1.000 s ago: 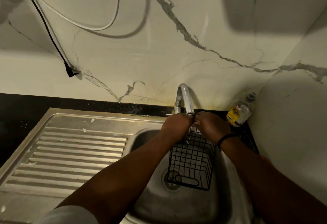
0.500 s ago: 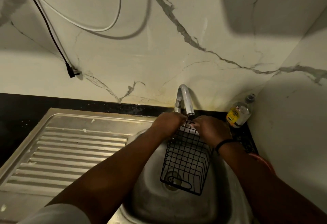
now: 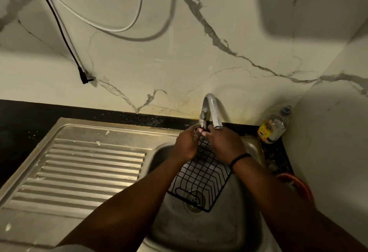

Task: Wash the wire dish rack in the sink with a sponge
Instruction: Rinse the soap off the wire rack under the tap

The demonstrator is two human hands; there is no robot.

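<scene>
— Where are you with it?

— My left hand [image 3: 186,144] and right hand [image 3: 225,145] both grip the top edge of the wire dish rack [image 3: 200,180], fingers curled round it just under the faucet [image 3: 211,110]. The rack leans down from them into the sink [image 3: 199,237], its low end over the drain. I see no sponge and no suds, so I judge the scrubbing is still left.

— Any writing?

— The bottle [image 3: 273,127] beyond my right hand has a yellow label, too small to read.

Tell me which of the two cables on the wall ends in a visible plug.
The black cable: it hangs down the left of the wall and ends in a black plug. The white cable loops back up out of view, no end showing.
</scene>
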